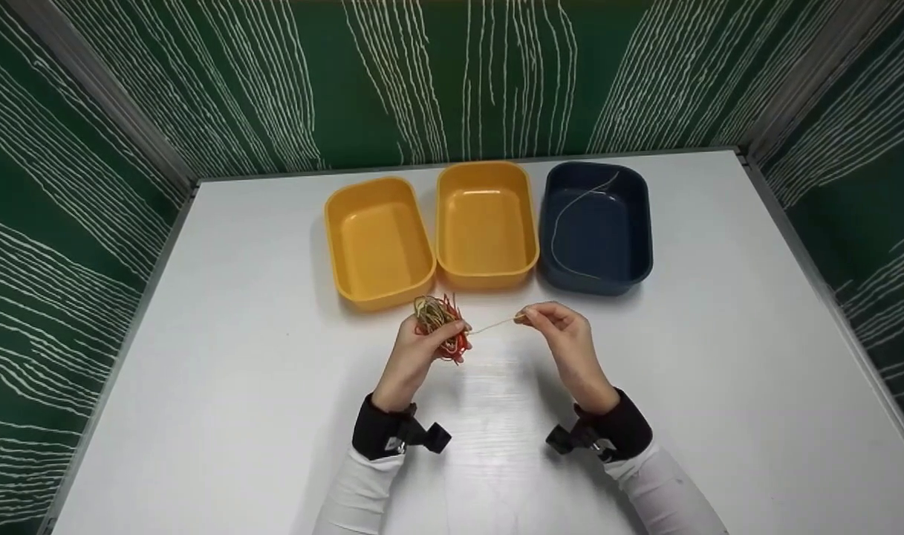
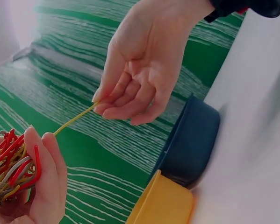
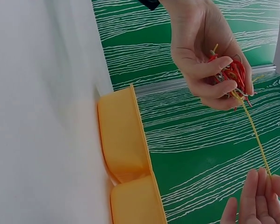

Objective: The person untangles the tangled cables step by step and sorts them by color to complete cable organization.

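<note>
My left hand [image 1: 414, 357] grips a tangled bundle of wires [image 1: 438, 321], red, yellow and grey strands looping out between the fingers. From that bundle a single yellow wire [image 2: 74, 119] runs out, drawn nearly straight. Its far end is pinched between thumb and forefinger of my right hand [image 1: 567, 349]. Both hands are above the white table, in front of the bins. In the right wrist view the bundle [image 3: 233, 77] is partly covered by the curled left fingers. A thin pale wire [image 1: 555, 230] lies curved inside the dark blue bin [image 1: 596, 284].
Left of the blue bin stand two yellow bins, the middle one [image 1: 489, 281] and the left one [image 1: 385, 301], side by side on the white table [image 1: 258, 416]. Green panels [image 1: 452, 89] with white streaks enclose the back and sides. Black wrist mounts [image 1: 392, 431] sit on both forearms.
</note>
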A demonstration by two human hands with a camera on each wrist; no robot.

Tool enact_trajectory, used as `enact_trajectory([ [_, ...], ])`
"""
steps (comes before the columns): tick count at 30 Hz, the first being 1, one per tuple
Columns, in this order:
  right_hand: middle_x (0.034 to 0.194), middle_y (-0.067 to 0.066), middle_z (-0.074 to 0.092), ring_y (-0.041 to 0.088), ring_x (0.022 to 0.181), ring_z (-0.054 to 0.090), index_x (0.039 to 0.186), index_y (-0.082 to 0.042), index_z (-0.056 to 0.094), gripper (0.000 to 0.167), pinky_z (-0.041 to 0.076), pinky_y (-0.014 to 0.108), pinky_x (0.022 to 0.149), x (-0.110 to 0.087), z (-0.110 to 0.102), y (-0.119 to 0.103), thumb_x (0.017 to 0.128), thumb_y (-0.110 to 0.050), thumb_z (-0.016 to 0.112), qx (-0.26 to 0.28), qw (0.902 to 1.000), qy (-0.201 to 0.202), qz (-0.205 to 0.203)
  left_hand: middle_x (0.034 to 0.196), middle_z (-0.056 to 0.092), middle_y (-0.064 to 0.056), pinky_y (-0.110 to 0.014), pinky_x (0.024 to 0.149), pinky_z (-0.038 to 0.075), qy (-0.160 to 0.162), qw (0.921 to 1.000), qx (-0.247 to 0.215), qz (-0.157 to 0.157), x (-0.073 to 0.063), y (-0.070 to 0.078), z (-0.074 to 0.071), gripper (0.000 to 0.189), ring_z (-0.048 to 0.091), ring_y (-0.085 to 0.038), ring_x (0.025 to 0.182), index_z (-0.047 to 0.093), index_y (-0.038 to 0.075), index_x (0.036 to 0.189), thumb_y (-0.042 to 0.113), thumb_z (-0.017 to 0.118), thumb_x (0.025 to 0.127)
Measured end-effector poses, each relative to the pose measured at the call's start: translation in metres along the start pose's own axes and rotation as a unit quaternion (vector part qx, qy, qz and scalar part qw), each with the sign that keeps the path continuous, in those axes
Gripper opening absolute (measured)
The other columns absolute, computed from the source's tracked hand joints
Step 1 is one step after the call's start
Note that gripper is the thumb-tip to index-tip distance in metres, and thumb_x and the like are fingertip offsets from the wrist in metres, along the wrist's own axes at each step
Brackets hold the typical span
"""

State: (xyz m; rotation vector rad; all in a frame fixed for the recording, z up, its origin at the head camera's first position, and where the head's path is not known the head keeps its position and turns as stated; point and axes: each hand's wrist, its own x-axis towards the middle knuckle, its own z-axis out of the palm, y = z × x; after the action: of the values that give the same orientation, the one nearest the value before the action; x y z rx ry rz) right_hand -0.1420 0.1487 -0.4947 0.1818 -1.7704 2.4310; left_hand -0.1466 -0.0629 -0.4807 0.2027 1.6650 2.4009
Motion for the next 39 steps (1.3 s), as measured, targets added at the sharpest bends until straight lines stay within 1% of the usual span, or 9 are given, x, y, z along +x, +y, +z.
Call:
enact_trajectory([
  [4,0.088,0.019,0.062,0.029,0.086,0.059,0.095,0.009,0.059,0.022,0.044,0.037,0.084,0.003,-0.015,0.016,0.085,-0.011,0.059,-0.007,0.9999,0.004,0.014,0.082,0.062,-0.011,-0.028,0.052,0.049,-0.013,0.9998,0.013,0.011,0.007,-0.02,-0.014,0.018,0.059,-0.017,0.065,0.056,0.003,0.093,0.014,0.064,0.081],
  [6,0.09,0.019,0.062,0.029,0.088,0.059,0.096,0.008,0.06,0.021,0.044,0.037,0.085,0.009,-0.031,0.038,0.085,-0.011,0.058,0.005,0.9999,0.005,0.011,0.085,0.062,-0.012,-0.027,0.053,0.049,-0.01,0.9998,0.017,-0.002,0.001,-0.005,-0.007,0.017,0.059,-0.017,0.067,0.056,0.001,0.093,0.011,0.062,0.081],
  [9,0.091,0.017,0.063,0.028,0.089,0.059,0.097,0.005,0.06,0.021,0.044,0.035,0.085,0.011,-0.046,0.047,0.086,-0.012,0.058,0.006,0.9994,0.022,0.024,0.086,0.063,-0.012,-0.024,0.053,0.047,0.003,0.9996,0.006,-0.028,-0.008,0.019,0.003,0.013,0.058,-0.015,0.067,0.055,0.0,0.091,0.006,0.061,0.081],
  [12,0.092,0.017,0.063,0.027,0.09,0.059,0.096,0.006,0.06,0.021,0.044,0.036,0.086,0.008,-0.046,0.032,0.086,-0.011,0.058,0.011,0.9989,0.031,0.035,0.085,0.063,-0.012,-0.022,0.054,0.045,0.013,0.9993,-0.008,-0.035,-0.012,0.029,0.006,0.013,0.057,-0.015,0.067,0.055,-0.001,0.089,0.004,0.062,0.079],
  [13,0.092,0.017,0.063,0.027,0.09,0.059,0.096,0.007,0.06,0.018,0.043,0.036,0.087,0.007,-0.045,0.025,0.086,-0.008,0.056,0.02,0.9986,0.028,0.04,0.085,0.063,-0.012,-0.022,0.053,0.045,0.009,0.9996,-0.013,-0.025,-0.008,0.017,-0.002,0.013,0.057,-0.015,0.067,0.056,0.001,0.09,0.005,0.063,0.079],
  [19,0.093,0.02,0.062,0.03,0.091,0.058,0.096,0.01,0.059,0.024,0.043,0.037,0.087,0.015,-0.064,0.041,0.083,-0.01,0.061,0.04,0.9959,0.065,0.049,0.083,0.061,-0.01,-0.022,0.052,0.045,-0.009,0.9997,-0.014,0.017,-0.002,0.0,-0.014,0.021,0.057,-0.014,0.066,0.057,0.003,0.092,0.015,0.067,0.078],
  [20,0.094,0.02,0.061,0.03,0.092,0.057,0.097,0.011,0.058,0.027,0.043,0.037,0.087,0.017,-0.069,0.046,0.082,-0.012,0.063,0.042,0.9952,0.073,0.049,0.083,0.061,-0.01,-0.022,0.052,0.044,-0.004,0.9998,-0.011,0.013,-0.006,0.012,-0.008,0.023,0.057,-0.014,0.066,0.056,0.003,0.093,0.016,0.067,0.077],
  [27,0.094,0.021,0.061,0.03,0.091,0.057,0.098,0.014,0.056,0.028,0.043,0.036,0.087,0.02,-0.087,0.035,0.082,-0.009,0.062,0.101,0.9898,0.088,0.049,0.079,0.061,-0.009,-0.021,0.05,0.043,0.048,0.9983,-0.005,-0.034,-0.015,0.035,-0.001,0.017,0.056,-0.014,0.063,0.054,0.0,0.092,0.005,0.062,0.078],
  [39,0.095,0.02,0.061,0.029,0.092,0.058,0.096,0.011,0.058,0.026,0.042,0.035,0.088,0.02,-0.096,0.027,0.082,-0.01,0.063,0.084,0.9897,0.099,0.06,0.076,0.058,-0.009,-0.023,0.048,0.045,0.069,0.9952,-0.058,-0.039,-0.015,0.041,0.001,0.012,0.055,-0.015,0.059,0.051,0.002,0.09,-0.002,0.056,0.079],
])
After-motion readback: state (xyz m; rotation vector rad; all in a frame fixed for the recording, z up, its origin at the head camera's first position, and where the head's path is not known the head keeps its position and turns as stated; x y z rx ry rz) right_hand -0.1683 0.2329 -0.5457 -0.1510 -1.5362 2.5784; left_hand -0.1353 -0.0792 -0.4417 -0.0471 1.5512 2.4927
